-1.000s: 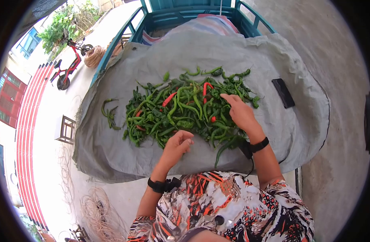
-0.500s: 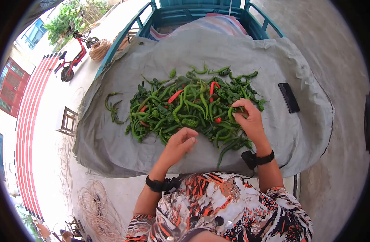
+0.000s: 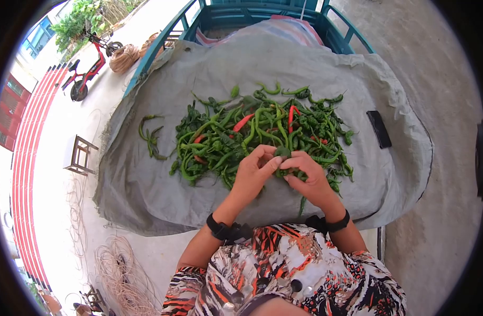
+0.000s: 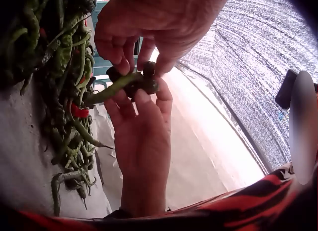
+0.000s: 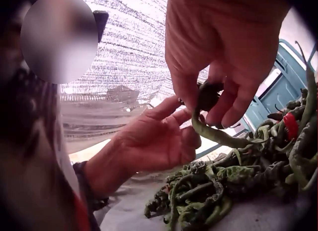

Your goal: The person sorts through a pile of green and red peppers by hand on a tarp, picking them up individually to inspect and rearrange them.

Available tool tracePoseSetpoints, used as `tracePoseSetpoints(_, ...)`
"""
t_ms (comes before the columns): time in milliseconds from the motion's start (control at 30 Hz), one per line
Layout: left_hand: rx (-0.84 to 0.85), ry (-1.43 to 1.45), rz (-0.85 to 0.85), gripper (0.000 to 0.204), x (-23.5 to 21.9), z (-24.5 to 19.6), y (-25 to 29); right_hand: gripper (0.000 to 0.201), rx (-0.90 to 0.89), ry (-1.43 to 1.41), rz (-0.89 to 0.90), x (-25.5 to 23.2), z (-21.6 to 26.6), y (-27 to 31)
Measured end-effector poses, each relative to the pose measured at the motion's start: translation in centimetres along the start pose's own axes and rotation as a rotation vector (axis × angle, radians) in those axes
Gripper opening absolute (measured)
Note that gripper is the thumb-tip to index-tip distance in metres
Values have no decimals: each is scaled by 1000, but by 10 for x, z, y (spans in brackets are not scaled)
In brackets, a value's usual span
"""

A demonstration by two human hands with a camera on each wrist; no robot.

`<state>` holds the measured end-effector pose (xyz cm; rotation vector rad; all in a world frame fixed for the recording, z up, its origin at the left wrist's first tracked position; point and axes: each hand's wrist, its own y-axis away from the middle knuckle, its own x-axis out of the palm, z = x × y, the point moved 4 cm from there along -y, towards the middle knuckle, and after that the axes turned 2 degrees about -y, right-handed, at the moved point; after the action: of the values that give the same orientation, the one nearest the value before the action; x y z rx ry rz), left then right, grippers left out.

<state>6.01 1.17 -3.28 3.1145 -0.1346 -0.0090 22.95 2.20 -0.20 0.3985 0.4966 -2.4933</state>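
Note:
A heap of green peppers [image 3: 215, 152] with a few red ones lies on a grey cloth. Just above its near edge both hands meet. The left hand [image 3: 254, 174] and the right hand [image 3: 312, 181] pinch a small dark green clump [image 3: 282, 152] between their fingertips. In the left wrist view the left hand [image 4: 159, 22] is at the top and the right hand [image 4: 143, 136] below, with a curved green pepper [image 4: 112, 89] at the clump. The right wrist view shows the right hand [image 5: 223, 52] gripping the dark clump [image 5: 208, 96], the pepper [image 5: 218, 136] hanging beside it.
A black phone [image 3: 379, 129] lies on the cloth [image 3: 146, 205] at the right. Some peppers [image 3: 150, 138] lie apart at the left. Behind the cloth is a teal cart bed [image 3: 241, 16] with striped sheeting [image 3: 283, 29]. A stool [image 3: 80, 155] stands on the ground at the left.
The left hand has moved right and up to meet the right hand. The right hand has come back from the heap's right side, and both now hold the dark green clump.

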Motion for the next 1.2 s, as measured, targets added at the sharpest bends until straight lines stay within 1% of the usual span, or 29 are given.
tracePoseSetpoints(67,-11,77,13,29,-7,5,1,43,-2,32,-64,11,6,-2)
tracePoseSetpoints(100,-4,160,-15,26,-10,6,2,45,-5,49,-97,15,8,-4)
tracePoseSetpoints(167,11,326,-69,20,-14,9,3,46,116,26,-225,19,-1,-3)
tracePoseSetpoints(200,13,342,-99,19,-18,10,3,47,177,16,-287,20,-6,-2)
tracePoseSetpoints(267,16,373,-160,17,-26,10,2,45,151,79,-318,19,-14,-4)
tracePoseSetpoints(300,10,390,-162,18,-29,12,1,44,136,110,-334,17,-16,-5)
tracePoseSetpoints(400,-18,404,-180,18,-35,18,0,41,187,183,-395,10,-22,-2)
tracePoseSetpoints(500,-29,358,-240,18,-35,18,0,41,145,219,-400,7,-16,-1)
tracePoseSetpoints(567,-19,332,-296,19,-35,18,2,39,114,154,-254,9,-11,-3)
tracePoseSetpoints(600,-27,300,-285,20,-35,20,3,38,100,119,-179,10,-10,-3)
tracePoseSetpoints(633,-35,266,-274,21,-36,22,3,35,67,144,-128,13,-11,-5)
tracePoseSetpoints(667,-44,231,-264,23,-37,24,3,35,70,179,-118,12,-12,-4)
tracePoseSetpoints(733,3,8,-261,29,-36,33,5,34,70,244,-98,9,-15,-3)
tracePoseSetpoints(767,24,-105,-260,32,-35,36,5,33,56,215,-130,5,-16,-4)
tracePoseSetpoints(833,58,-126,-340,33,-25,14,11,32,35,153,-194,-4,-16,-4)
tracePoseSetpoints(867,74,-139,-377,34,-21,4,14,32,85,90,-204,-7,-18,-3)
tracePoseSetpoints(933,138,-226,-252,40,-11,-1,14,31,181,-33,-227,-13,-22,-2)
tracePoseSetpoints(967,172,-268,-188,43,-6,-4,14,29,139,-65,-250,-13,-21,-3)
tracePoseSetpoints(1067,209,-303,-43,42,13,-13,13,26,173,-246,-286,-13,-20,-1)
tracePoseSetpoints(1100,105,-210,-15,36,16,-1,13,25,178,-252,-275,-15,-20,1)
tracePoseSetpoints(1200,-48,-77,-74,24,19,13,16,22,189,-258,-242,-21,-25,4)
